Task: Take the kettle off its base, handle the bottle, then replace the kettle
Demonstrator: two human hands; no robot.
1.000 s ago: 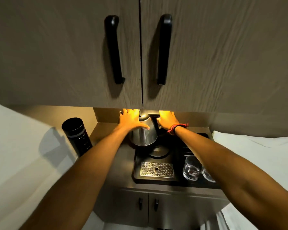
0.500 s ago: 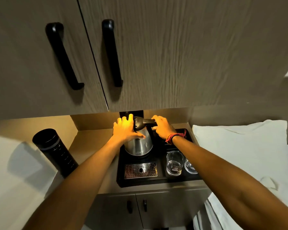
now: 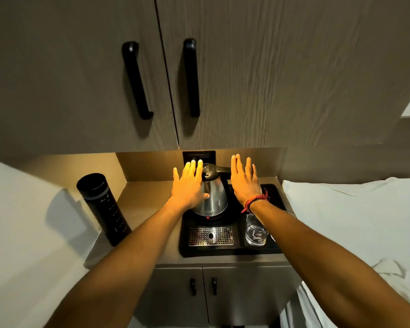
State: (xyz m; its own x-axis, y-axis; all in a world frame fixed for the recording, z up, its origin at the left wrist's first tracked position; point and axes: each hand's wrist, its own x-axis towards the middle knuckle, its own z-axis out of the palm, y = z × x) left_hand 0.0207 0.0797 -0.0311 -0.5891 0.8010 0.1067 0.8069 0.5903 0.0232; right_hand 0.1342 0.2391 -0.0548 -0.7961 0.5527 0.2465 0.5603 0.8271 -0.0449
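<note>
A steel kettle (image 3: 214, 197) with a black lid and handle stands upright on its base, on the black tray (image 3: 273, 250); a small red light glows at its foot. My left hand (image 3: 188, 185) is flat and spread over the kettle's left side, thumb against the steel body. My right hand (image 3: 245, 182) hovers open just right of the kettle, fingers apart, over the handle's end, holding nothing. A tall black bottle (image 3: 103, 208) stands upright at the counter's left edge, well clear of both hands.
On the tray lie a perforated metal drip grate (image 3: 210, 236) and clear glasses (image 3: 256, 230) under my right forearm. Cabinet doors with black handles (image 3: 191, 76) hang low overhead. A white bed (image 3: 353, 214) lies to the right, and small cupboard doors (image 3: 202, 285) sit below.
Both hands have let go of the kettle and opened flat. The kettle, held above its base a second ago, now rests on it. The view has shifted.
</note>
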